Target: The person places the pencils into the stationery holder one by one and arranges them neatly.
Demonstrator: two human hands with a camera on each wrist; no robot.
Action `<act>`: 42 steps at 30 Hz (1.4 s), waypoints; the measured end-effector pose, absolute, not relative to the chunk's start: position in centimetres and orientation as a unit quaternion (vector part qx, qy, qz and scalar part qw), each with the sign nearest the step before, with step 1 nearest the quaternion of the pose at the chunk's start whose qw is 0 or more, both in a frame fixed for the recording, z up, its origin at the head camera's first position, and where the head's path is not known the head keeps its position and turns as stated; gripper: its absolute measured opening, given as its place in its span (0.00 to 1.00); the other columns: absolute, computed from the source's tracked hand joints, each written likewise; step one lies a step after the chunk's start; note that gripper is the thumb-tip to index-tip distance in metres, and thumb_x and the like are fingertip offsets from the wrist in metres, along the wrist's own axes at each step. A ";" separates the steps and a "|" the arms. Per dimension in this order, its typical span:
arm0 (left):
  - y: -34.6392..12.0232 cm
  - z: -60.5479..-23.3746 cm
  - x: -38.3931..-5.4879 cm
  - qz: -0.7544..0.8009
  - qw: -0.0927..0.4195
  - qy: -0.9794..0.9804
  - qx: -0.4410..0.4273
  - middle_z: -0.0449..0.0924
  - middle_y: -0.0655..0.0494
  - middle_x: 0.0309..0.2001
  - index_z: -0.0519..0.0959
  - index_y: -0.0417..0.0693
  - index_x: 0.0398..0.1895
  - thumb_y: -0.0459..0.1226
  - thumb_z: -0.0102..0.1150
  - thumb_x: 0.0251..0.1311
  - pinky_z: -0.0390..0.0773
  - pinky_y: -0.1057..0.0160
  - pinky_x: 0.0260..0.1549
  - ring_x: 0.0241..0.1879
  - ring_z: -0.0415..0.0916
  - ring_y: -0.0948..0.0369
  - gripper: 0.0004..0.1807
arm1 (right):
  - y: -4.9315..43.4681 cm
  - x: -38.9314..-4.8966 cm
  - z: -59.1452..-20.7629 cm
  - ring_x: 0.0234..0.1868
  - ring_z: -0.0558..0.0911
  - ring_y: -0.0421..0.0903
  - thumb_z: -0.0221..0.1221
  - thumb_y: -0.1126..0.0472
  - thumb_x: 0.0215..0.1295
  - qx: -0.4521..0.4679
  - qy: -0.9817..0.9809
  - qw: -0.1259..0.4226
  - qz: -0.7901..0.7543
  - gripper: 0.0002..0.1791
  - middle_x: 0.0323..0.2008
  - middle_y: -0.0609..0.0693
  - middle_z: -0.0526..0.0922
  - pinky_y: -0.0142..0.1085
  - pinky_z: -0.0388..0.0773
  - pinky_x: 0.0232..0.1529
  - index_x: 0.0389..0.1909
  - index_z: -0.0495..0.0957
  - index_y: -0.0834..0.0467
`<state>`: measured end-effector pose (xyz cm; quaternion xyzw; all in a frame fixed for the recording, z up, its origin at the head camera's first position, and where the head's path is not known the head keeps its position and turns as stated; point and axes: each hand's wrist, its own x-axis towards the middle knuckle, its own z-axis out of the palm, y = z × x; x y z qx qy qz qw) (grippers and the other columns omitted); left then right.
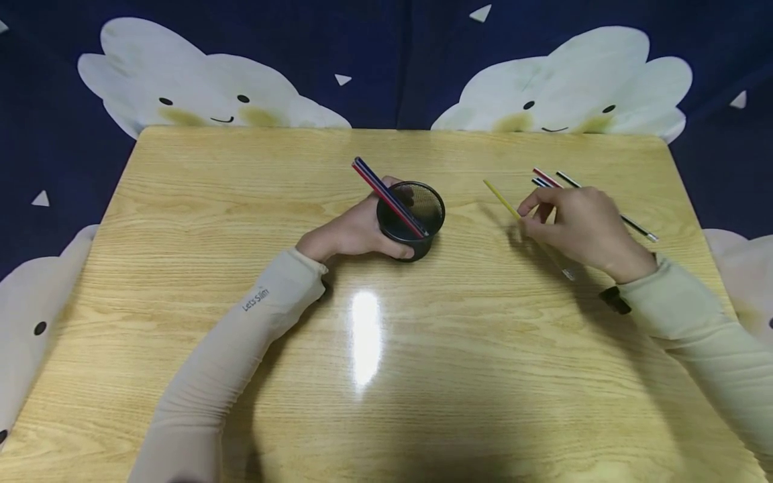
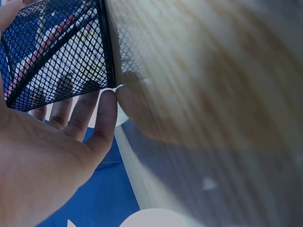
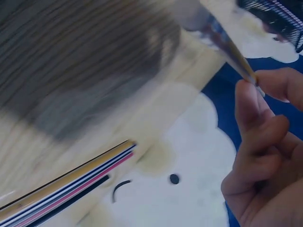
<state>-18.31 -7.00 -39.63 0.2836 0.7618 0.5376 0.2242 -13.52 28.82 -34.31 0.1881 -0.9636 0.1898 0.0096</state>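
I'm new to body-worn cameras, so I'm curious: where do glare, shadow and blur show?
Head view: white glare on the table, and a soft shadow beside the right hand; left wrist view: the table hazy and smeared, though the mesh cup looks crisper; right wrist view: a dark shadow on the table, and the yellow pencil blurred at its upper end.

The wood-grained table [image 1: 459, 376] carries a black mesh cup [image 1: 427, 201]; several slim striped pencils [image 3: 71, 182] lie close together, right of the cup.
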 end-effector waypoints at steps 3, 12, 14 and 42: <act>-7.0 -39.7 -18.4 0.538 0.220 0.760 0.291 0.59 0.46 0.74 0.61 0.39 0.79 0.31 0.87 0.46 0.63 0.59 0.74 0.70 0.66 0.54 0.57 | 27.6 -13.1 -33.7 0.17 0.72 0.38 0.67 0.63 0.70 0.203 -0.955 0.031 0.212 0.04 0.29 0.43 0.86 0.36 0.68 0.24 0.42 0.89 0.53; -7.0 -39.6 -18.5 0.538 0.214 0.759 0.297 0.59 0.46 0.74 0.62 0.39 0.79 0.31 0.87 0.46 0.62 0.59 0.73 0.70 0.65 0.54 0.57 | 25.0 -12.5 -32.5 0.20 0.74 0.37 0.71 0.63 0.67 0.242 -0.925 0.086 0.279 0.05 0.28 0.39 0.86 0.27 0.67 0.27 0.42 0.91 0.53; -7.0 -39.6 -18.5 0.539 0.215 0.759 0.295 0.59 0.46 0.74 0.62 0.39 0.79 0.31 0.87 0.46 0.62 0.59 0.73 0.70 0.65 0.54 0.57 | 24.5 -12.4 -32.3 0.20 0.74 0.37 0.72 0.64 0.67 0.246 -0.918 0.096 0.295 0.05 0.28 0.38 0.86 0.27 0.67 0.26 0.41 0.91 0.52; -7.1 -39.7 -18.3 0.550 0.227 0.750 0.289 0.58 0.46 0.73 0.60 0.38 0.79 0.30 0.85 0.47 0.64 0.59 0.73 0.70 0.66 0.53 0.57 | 17.4 -13.6 -27.8 0.18 0.68 0.39 0.68 0.67 0.67 0.324 -0.754 0.224 0.526 0.09 0.36 0.43 0.88 0.30 0.62 0.21 0.40 0.84 0.72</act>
